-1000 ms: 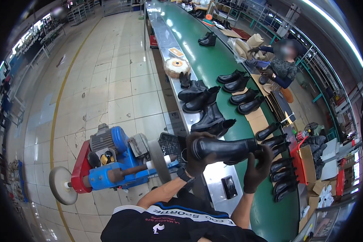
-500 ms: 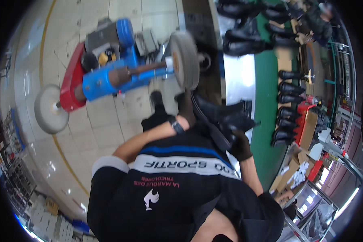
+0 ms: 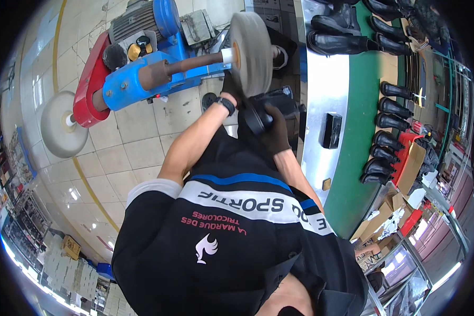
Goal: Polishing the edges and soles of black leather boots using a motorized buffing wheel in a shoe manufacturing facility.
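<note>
A black leather boot [image 3: 258, 117] is held at the near side of a turning pale buffing wheel [image 3: 254, 55]. Whether its leather meets the wheel's rim, I cannot tell. My right hand [image 3: 277, 132], in a dark glove, grips the boot from the right with curled fingers. On the other side my left hand [image 3: 233, 90], also gloved and with a watch at the wrist, is closed on the boot; its fingers are partly hidden behind the wheel and boot. The wheel sits on the shaft of a blue and red polishing machine [image 3: 142, 79].
At the machine's left end is a second pale wheel [image 3: 63, 125]. To my right runs a green belt [image 3: 347, 184] with a metal edge [image 3: 324, 79], where a black block [image 3: 331, 130] lies. Several black boots [image 3: 392, 113] stand along it. Cardboard boxes [image 3: 387, 210] are farther right.
Both hands have carried the boot forward and left, from beside the metal edge to the wheel. The black block on the metal edge now shows.
</note>
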### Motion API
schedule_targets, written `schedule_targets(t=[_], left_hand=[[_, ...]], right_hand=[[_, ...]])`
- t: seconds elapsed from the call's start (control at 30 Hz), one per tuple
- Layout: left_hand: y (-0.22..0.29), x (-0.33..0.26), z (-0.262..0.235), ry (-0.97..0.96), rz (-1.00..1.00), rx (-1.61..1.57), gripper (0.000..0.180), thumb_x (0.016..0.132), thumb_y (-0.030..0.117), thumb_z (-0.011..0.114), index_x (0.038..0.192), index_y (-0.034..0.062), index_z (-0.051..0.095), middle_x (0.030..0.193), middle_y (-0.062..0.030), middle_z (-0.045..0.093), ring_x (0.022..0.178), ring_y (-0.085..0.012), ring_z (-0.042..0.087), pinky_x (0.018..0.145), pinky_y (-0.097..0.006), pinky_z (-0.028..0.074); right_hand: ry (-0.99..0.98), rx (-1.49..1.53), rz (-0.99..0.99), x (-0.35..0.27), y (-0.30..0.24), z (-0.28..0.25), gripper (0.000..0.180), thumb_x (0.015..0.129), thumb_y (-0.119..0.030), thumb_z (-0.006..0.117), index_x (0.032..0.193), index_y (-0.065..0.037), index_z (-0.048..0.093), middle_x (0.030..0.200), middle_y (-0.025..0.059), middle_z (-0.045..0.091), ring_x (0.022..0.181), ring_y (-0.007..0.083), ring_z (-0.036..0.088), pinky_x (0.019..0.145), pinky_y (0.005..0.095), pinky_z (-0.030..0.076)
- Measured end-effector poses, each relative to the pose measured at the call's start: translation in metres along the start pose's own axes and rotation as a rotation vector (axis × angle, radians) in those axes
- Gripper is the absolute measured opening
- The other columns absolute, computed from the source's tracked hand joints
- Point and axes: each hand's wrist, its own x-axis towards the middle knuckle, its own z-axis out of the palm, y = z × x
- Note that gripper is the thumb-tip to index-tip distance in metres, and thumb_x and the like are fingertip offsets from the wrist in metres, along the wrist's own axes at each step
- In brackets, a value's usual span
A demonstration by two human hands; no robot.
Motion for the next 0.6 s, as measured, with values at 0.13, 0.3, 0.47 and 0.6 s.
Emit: schedule_targets(t=[0.13,0.3,0.47,0.6], left_hand=[[0.008,-0.001,0.000,-0.080,0.020,0.058,0.081,0.082,0.072,0.018,0.135,0.0136,0.036,0.135,-0.0115,0.042,0.124,-0.0309,0.038,0.104,-0.050,0.024],[0.002,-0.083,0.042,-0.029,-0.155,-0.157,0.081,0.084,0.068,0.025,0.137,0.0073,0.031,0.135,-0.0177,0.039,0.125,-0.0296,0.037,0.105,-0.046,0.027],[-0.024,-0.097,0.066,0.139,-0.127,0.012,0.071,0.087,0.060,0.034,0.130,0.0035,0.038,0.128,-0.0160,0.046,0.111,-0.0274,0.052,0.095,-0.041,0.043],[-0.037,-0.079,-0.009,-0.523,-0.226,-0.175,0.057,0.090,0.047,0.040,0.132,0.0070,0.037,0.130,-0.0138,0.045,0.121,-0.0270,0.042,0.105,-0.041,0.031]], right_hand=[[-0.120,-0.618,-0.581,-0.006,0.003,-0.013,0.026,0.077,-0.016,0.060,0.101,-0.005,0.060,0.092,0.0087,0.063,0.092,0.0214,0.061,0.082,0.0324,0.048],[-0.023,-1.182,-0.424,-0.067,-0.004,0.005,0.063,0.067,-0.017,0.069,0.125,-0.006,0.046,0.103,0.0204,0.057,0.095,0.0300,0.059,0.081,0.0357,0.046],[0.061,-1.825,-0.660,-0.106,-0.026,0.053,0.082,0.060,-0.026,0.073,0.133,-0.012,0.039,0.099,0.0284,0.051,0.090,0.0427,0.055,0.081,0.0422,0.045],[-0.004,-2.152,-0.708,-0.081,-0.018,0.071,0.076,0.061,-0.031,0.070,0.131,-0.019,0.043,0.094,0.0270,0.050,0.086,0.0418,0.052,0.075,0.0441,0.045]])
